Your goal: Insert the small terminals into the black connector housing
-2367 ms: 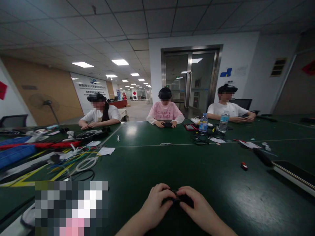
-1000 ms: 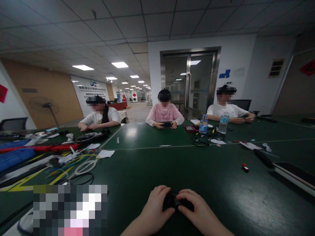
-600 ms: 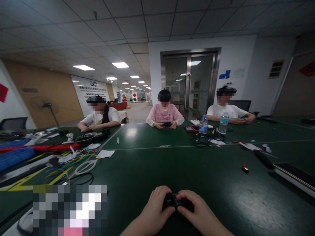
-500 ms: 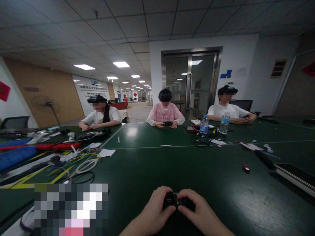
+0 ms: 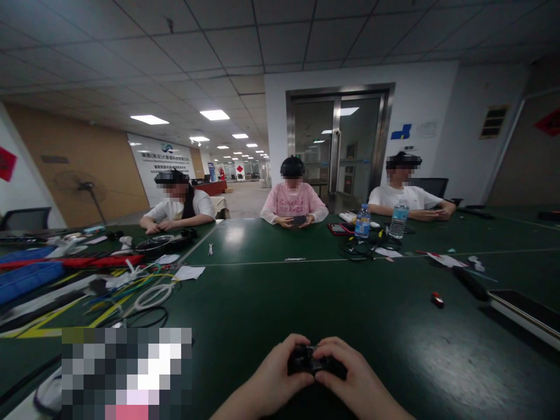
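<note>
Object of glossy black rounded plastic (image 5: 298,360), gamepad-like. Had it clasped over near part of dark green tabletop (image 5: 262,297), left-hand grip (image 5: 282,370) on one end, right-hand grip (image 5: 345,364) on the other, both curled round it. Could have slipped, probably from a loosened hold on slick plastic. Counted one such object, two clear plastic bottles with blue labels (image 5: 362,224), one small red-and-black item (image 5: 436,300), three seated people (image 5: 294,201).

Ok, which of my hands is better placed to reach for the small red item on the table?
Right, most likely. The small red item lies off to the right, nearer your right hand than your left hand. Both hold the black gadget, so neither is free.
</note>
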{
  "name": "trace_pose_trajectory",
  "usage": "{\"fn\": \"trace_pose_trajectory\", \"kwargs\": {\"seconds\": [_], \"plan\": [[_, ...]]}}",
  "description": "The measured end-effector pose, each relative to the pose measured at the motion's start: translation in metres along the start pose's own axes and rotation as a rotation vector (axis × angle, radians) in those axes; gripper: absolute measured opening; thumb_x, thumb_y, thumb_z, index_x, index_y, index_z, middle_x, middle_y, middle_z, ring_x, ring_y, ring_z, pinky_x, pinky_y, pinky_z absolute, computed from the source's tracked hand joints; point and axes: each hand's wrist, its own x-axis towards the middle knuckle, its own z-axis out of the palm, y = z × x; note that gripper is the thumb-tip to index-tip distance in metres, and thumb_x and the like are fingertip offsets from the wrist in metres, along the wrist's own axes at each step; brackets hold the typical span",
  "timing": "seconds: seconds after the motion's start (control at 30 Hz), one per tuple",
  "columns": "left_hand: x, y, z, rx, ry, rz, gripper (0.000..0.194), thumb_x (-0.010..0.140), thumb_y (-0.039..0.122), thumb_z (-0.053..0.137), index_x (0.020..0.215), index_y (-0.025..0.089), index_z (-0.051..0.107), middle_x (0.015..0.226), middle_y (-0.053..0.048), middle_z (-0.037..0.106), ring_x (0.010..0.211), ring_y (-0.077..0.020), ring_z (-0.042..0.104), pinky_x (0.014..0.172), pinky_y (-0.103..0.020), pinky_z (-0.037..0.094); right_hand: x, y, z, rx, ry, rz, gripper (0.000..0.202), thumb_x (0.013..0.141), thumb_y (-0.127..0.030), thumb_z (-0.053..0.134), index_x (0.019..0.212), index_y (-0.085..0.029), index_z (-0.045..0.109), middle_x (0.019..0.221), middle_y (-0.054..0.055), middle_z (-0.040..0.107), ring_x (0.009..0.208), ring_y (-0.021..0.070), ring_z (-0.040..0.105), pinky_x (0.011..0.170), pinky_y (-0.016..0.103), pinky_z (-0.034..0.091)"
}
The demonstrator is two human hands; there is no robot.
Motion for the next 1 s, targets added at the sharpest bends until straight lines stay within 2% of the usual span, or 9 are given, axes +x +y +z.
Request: {"fn": "trace_pose_trajectory", "kwargs": {"seconds": [0.1, 0.27, 0.67, 1.0], "plan": [[0.0003, 0.0017, -0.0001, -0.030, -0.006, 0.009, 0.040, 0.074, 0.018, 0.065, 0.111, 0.019, 0.050, 0.103, -0.004, 0.058, 0.094, -0.0197, 0.056, 0.081, -0.030, 0.044, -0.0012, -0.0004, -0.0011, 0.002, 0.000, -0.025, 0.022, 0.074, -0.017, 0.060, 0.094, -0.025, 0.065, 0.106, 0.003, 0.061, 0.101, 0.0203, 0.058, 0.090, 0.031, 0.044], [0.0010, 0.0015, 0.0004, -0.052, 0.002, 0.015, 0.041, 0.072, 0.013, 0.062, 0.111, 0.019, 0.049, 0.104, -0.004, 0.058, 0.094, -0.0191, 0.056, 0.083, -0.030, 0.044, -0.0005, 0.0018, -0.0021, 0.005, -0.001, -0.029, 0.021, 0.078, -0.021, 0.058, 0.098, -0.026, 0.065, 0.111, 0.005, 0.061, 0.105, 0.0215, 0.057, 0.093, 0.034, 0.043], [0.0013, 0.0066, -0.0006, -0.145, -0.033, 0.010, 0.038, 0.072, 0.012, 0.061, 0.108, 0.017, 0.049, 0.102, -0.004, 0.059, 0.093, -0.0190, 0.057, 0.081, -0.030, 0.044, -0.0024, 0.0011, -0.0026, -0.044, 0.006, -0.008, 0.024, 0.078, -0.023, 0.060, 0.100, -0.026, 0.066, 0.119, 0.006, 0.057, 0.110, 0.0237, 0.055, 0.096, 0.037, 0.041], [0.0020, 0.0095, -0.0014, -0.064, -0.009, -0.008, 0.037, 0.070, 0.015, 0.064, 0.106, 0.018, 0.054, 0.098, -0.002, 0.060, 0.090, -0.0190, 0.056, 0.077, -0.028, 0.044, -0.0015, 0.0053, -0.0014, -0.042, 0.007, -0.008, 0.023, 0.078, -0.024, 0.059, 0.099, -0.026, 0.066, 0.115, 0.005, 0.059, 0.109, 0.0229, 0.056, 0.096, 0.036, 0.042]]}}
